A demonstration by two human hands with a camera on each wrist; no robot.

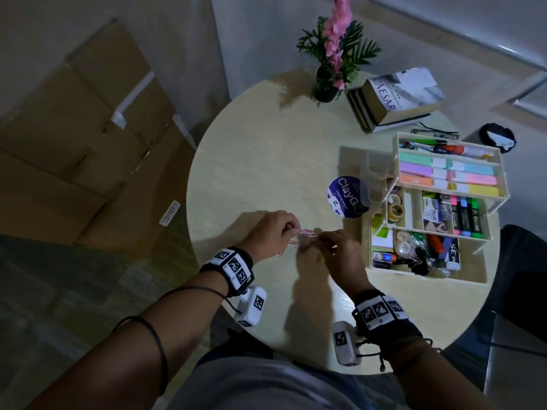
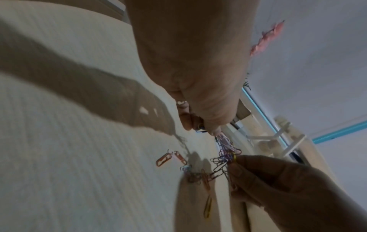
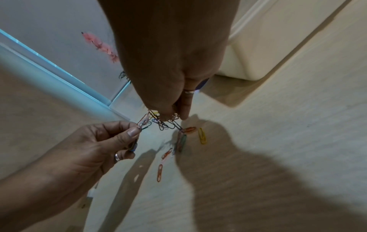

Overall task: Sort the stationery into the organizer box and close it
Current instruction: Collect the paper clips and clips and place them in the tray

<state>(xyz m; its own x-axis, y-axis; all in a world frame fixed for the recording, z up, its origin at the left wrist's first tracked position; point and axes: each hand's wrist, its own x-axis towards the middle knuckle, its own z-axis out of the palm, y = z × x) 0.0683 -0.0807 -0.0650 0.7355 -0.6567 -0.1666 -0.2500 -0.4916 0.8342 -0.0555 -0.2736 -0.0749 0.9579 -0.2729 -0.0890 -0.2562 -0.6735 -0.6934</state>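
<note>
- A tangled cluster of coloured paper clips (image 1: 307, 235) is pinched from both sides, just above the round table (image 1: 266, 161).
- One end of the cluster is gripped by the left hand (image 1: 270, 233) between thumb and fingertips.
- The other end is pinched by the curled fingers of the right hand (image 1: 340, 250).
- Several loose clips (image 3: 202, 138) are seen lying on the table beneath the cluster.
- The organizer box (image 1: 485, 279) is seen open to the right, its tiers filled with stationery.

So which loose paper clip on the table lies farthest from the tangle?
The lone orange paper clip, lying flat nearest the person; the yellow and green clips lie closer to the held tangle.
</note>
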